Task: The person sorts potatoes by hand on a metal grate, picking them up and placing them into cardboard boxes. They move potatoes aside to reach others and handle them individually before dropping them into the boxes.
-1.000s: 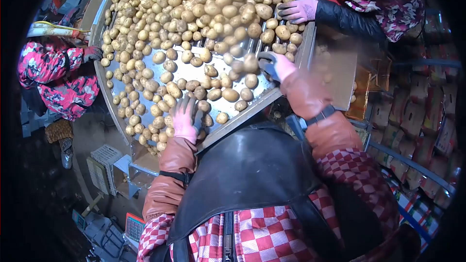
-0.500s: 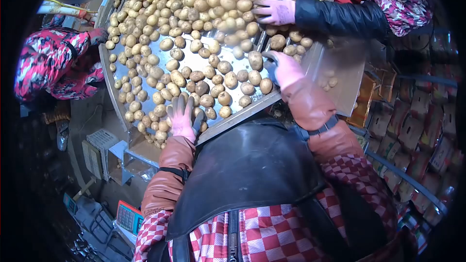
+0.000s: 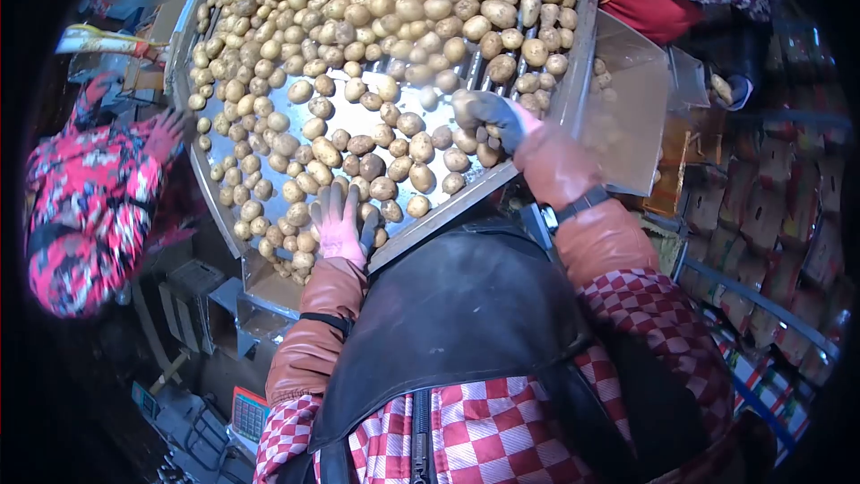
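Note:
Many potatoes (image 3: 324,152) lie on a shiny metal sorting table (image 3: 296,108) in front of me. My left hand (image 3: 340,224), in a pink and grey glove, rests with its fingers spread on the potatoes near the table's front edge. My right hand (image 3: 502,119), gloved alike, is over the right front part of the table. Its fingers are curled round a potato (image 3: 463,109); the palm is hidden. More potatoes lie just under and beside that hand.
A wooden rail (image 3: 448,218) edges the table before me. At the right are a side chute (image 3: 627,116) and a co-worker's gloved hand (image 3: 740,90) with a potato. Another co-worker (image 3: 90,206) is at the left. A scale (image 3: 249,414) stands lower left; stacked cartons (image 3: 761,197) lie right.
My right hand has moved left and closed round a potato. My left hand stays on the potatoes. The right co-worker's arm has swung away from the table; the left co-worker has shifted.

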`<action>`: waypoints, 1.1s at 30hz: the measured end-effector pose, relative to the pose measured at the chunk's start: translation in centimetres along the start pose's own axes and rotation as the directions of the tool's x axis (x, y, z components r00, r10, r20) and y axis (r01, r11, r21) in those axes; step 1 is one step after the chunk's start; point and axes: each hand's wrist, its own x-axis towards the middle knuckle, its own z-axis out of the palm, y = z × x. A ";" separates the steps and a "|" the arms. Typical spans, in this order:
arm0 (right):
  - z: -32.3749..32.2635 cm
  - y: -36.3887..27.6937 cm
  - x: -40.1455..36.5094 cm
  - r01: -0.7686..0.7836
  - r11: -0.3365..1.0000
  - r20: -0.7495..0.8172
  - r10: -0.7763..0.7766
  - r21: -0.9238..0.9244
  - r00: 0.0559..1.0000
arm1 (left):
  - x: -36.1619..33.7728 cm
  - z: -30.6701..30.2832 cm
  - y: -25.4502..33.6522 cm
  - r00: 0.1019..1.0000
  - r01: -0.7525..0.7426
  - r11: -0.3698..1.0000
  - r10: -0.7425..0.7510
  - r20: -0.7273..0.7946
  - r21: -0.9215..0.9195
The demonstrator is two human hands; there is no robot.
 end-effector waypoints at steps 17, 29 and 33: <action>-2.5 3.0 -12.4 0.242 0.449 -0.071 -0.365 0.860 0.928 | 10.1 0.7 5.9 0.813 -0.506 0.860 0.499 0.301 -0.058; -12.1 4.6 -30.0 0.522 0.709 -0.811 0.120 0.473 0.573 | 7.7 1.8 2.6 0.925 -0.263 0.963 0.270 0.266 -0.062; -9.5 9.1 -26.6 0.640 0.492 -0.799 0.241 0.590 0.550 | 7.9 1.9 2.6 0.933 -0.249 0.966 0.259 0.250 -0.074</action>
